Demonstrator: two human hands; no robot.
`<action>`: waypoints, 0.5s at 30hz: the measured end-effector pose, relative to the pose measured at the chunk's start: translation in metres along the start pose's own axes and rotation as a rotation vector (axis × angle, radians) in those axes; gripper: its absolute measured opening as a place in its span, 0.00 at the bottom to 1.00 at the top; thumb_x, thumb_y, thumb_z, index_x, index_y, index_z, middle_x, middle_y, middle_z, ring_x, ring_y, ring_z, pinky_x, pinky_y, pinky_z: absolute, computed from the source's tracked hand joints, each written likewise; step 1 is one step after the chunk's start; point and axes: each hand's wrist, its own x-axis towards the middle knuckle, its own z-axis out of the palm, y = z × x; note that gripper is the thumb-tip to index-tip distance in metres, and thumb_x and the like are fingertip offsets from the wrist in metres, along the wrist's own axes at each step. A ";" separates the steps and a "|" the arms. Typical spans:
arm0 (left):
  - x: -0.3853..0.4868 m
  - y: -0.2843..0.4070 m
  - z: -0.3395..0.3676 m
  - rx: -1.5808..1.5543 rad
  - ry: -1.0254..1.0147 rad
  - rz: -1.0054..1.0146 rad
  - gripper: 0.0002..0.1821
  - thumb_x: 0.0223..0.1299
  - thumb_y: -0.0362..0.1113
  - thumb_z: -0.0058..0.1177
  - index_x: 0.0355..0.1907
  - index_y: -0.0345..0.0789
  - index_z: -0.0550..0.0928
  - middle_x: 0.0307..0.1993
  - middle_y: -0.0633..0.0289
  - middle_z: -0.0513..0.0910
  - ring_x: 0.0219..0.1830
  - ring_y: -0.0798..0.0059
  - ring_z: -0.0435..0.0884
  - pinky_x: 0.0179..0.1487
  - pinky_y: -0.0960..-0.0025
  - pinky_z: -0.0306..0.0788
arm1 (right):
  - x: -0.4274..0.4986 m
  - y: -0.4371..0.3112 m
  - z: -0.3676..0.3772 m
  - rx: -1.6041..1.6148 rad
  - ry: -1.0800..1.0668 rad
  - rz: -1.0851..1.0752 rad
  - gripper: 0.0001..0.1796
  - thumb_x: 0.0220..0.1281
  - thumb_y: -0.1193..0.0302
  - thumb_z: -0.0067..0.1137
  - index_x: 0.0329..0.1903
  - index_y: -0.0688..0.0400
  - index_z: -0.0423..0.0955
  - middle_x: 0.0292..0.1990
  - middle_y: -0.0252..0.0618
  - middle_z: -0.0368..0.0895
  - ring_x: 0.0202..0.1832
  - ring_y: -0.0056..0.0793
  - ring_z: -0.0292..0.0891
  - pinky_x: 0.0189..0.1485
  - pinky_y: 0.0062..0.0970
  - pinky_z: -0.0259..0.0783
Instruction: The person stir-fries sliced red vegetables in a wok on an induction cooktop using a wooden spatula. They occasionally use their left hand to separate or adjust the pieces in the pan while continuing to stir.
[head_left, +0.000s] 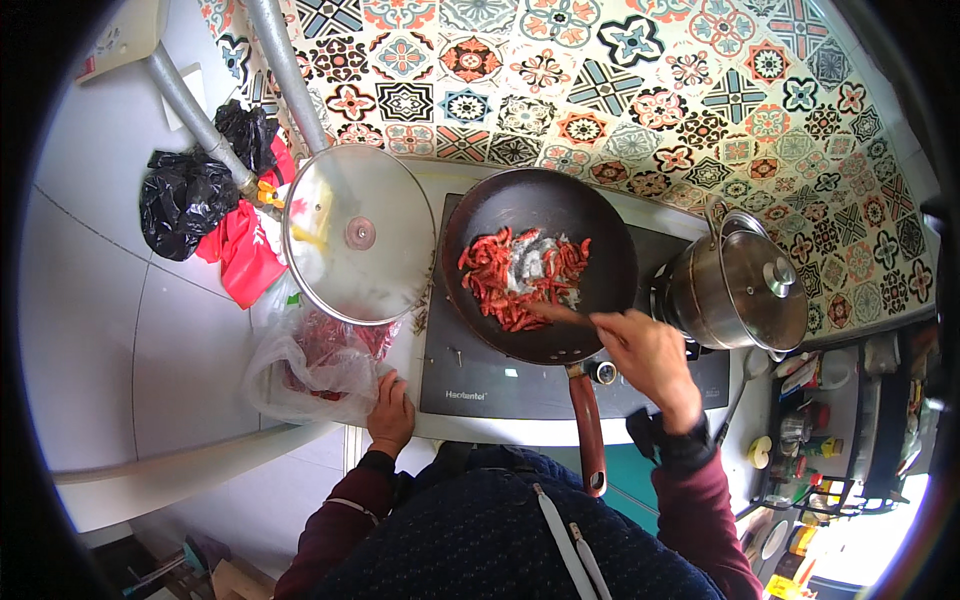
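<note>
My right hand (651, 360) grips a wooden spatula (561, 312), its tip among dried red chilies (491, 274) in a dark frying pan (540, 199). White granules (531, 266), perhaps salt or sugar, lie among the chilies. The pan sits on a black cooktop (469, 375), its reddish-brown handle (587, 427) pointing towards me. At the counter's front edge rests my left hand (391, 414), holding nothing that I can see. Its fingertips are beside a clear plastic bag (322, 367) with red contents, probably more chilies.
Left of the pan is a glass lid (375, 277). A lidded steel pot (697, 292) stands to the right, near a ladle (750, 375). Black plastic bags (187, 202) and a red bag (251, 259) lie near metal pipes (289, 75). A rack (847, 450) holds bottles at far right.
</note>
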 end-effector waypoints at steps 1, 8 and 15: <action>0.000 0.000 0.001 -0.004 -0.008 -0.014 0.18 0.61 0.31 0.51 0.55 0.39 0.73 0.65 0.55 0.69 0.67 0.51 0.68 0.62 0.54 0.72 | -0.009 -0.001 -0.006 -0.002 -0.049 0.049 0.11 0.62 0.65 0.61 0.46 0.51 0.83 0.28 0.40 0.80 0.32 0.42 0.81 0.32 0.37 0.73; 0.003 0.002 -0.002 -0.027 -0.016 -0.011 0.17 0.62 0.32 0.50 0.54 0.40 0.72 0.64 0.56 0.69 0.67 0.50 0.69 0.60 0.53 0.73 | 0.034 -0.001 0.044 -0.020 0.163 0.046 0.08 0.63 0.65 0.59 0.43 0.48 0.83 0.29 0.41 0.80 0.32 0.45 0.81 0.33 0.42 0.76; 0.002 0.003 -0.003 0.002 0.025 0.035 0.16 0.61 0.30 0.50 0.53 0.38 0.73 0.63 0.54 0.70 0.66 0.49 0.69 0.61 0.54 0.73 | 0.077 0.011 0.066 -0.042 0.151 -0.177 0.12 0.61 0.63 0.62 0.47 0.42 0.83 0.32 0.38 0.78 0.34 0.41 0.80 0.34 0.38 0.76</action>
